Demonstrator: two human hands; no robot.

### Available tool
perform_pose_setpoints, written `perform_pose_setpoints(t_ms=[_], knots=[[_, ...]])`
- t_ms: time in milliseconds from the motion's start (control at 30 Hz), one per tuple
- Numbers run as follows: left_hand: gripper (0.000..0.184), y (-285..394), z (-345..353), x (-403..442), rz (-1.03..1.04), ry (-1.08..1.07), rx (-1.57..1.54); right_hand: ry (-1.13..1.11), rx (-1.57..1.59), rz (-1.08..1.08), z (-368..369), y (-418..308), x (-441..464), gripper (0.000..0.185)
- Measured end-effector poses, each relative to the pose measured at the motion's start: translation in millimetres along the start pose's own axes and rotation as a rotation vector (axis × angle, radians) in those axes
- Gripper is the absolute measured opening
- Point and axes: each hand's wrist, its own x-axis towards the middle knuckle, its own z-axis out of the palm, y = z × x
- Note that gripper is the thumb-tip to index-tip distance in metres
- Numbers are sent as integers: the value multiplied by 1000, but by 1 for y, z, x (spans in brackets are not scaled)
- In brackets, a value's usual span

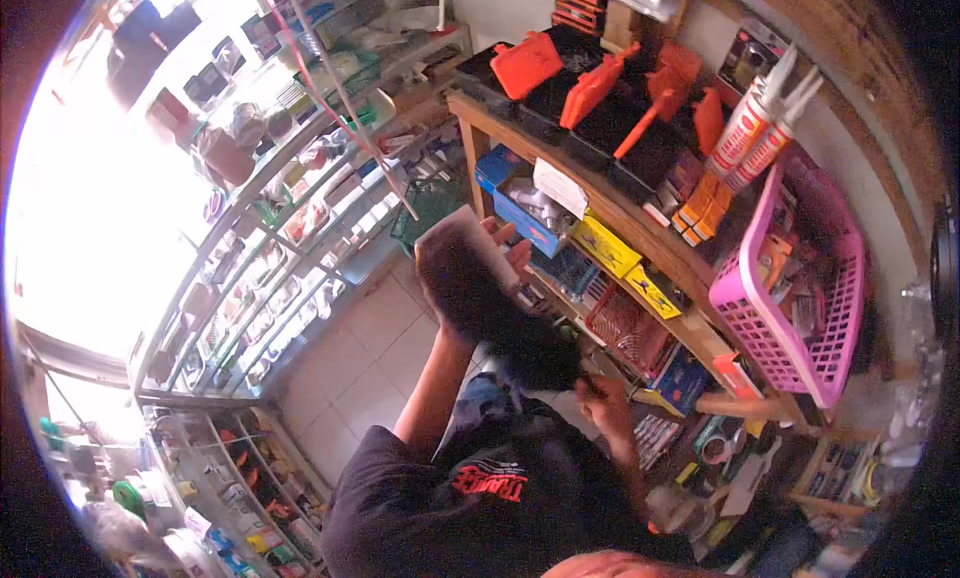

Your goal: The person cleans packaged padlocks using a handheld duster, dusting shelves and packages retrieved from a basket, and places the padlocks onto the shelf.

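My left hand [508, 246] supports a flat, box-like item [450, 240] from beneath, its fingers curled round the far right edge. The item's top end is pale and the rest lies in deep shadow. Across its lower part lies a dark, soft-edged thing [545, 353], and where one ends and the other begins is hard to see. My right hand [606, 410], lower and to the right, is closed on the near end of that dark thing. Both are held in front of my black shirt [480, 478], above the floor.
A wooden shelf unit [600, 203] on the right bears orange plastic pieces [597, 86], sealant tubes [745, 128] and a pink basket [787, 343]. Glass display shelves [255, 218] full of small goods line the left. Tiled floor [350, 353] shows between them. A compartmented case [265, 478] stands lower left.
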Motion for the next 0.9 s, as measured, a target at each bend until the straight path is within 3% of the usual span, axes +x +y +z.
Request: perform_pose_setpoints(t_ms=[67,133,200,233,300,333,400,433,500,567,600,633,700,767,867,900], knots=[[73,17,12,10,19,19,-289,-17,36,58,2,-21,4,30],[71,19,10,20,7,-242,-358,-65,-12,23,8,-39,13,30],[66,29,-1,35,-115,-261,-206,-91,-164,-142,14,-42,25,31],[66,32,3,38,101,-242,271,-23,-109,-131,21,-44,30,30],[68,61,14,38,105,-45,-259,30,78,5,31,-64,37,27],[70,67,-10,40,39,-119,-353,15,208,136,36,-75,41,25],[75,90,8,40,127,-19,-230,-119,20,-52,42,-69,55,22],[76,89,-11,48,92,-79,-112,-175,-93,-161,47,-68,62,22],[77,103,-18,49,123,-81,148,-213,-11,-127,65,-80,76,21],[77,131,-20,43,255,-17,2,-245,164,-11,83,-96,87,24],[76,148,-27,43,323,-21,-284,-253,295,91,91,-101,91,26],[73,152,-60,50,324,-275,-406,-292,173,-3,100,-98,99,24],[70,153,-65,63,367,-37,111,-347,-83,-197,108,-93,117,19],[69,161,-49,60,348,-5,189,-250,-53,-243,118,-110,116,15],[70,175,-45,71,265,-55,-389,-258,6,-76,113,-114,128,13],[70,169,-56,78,256,-250,-475,-271,-52,-30,108,-119,128,13]])
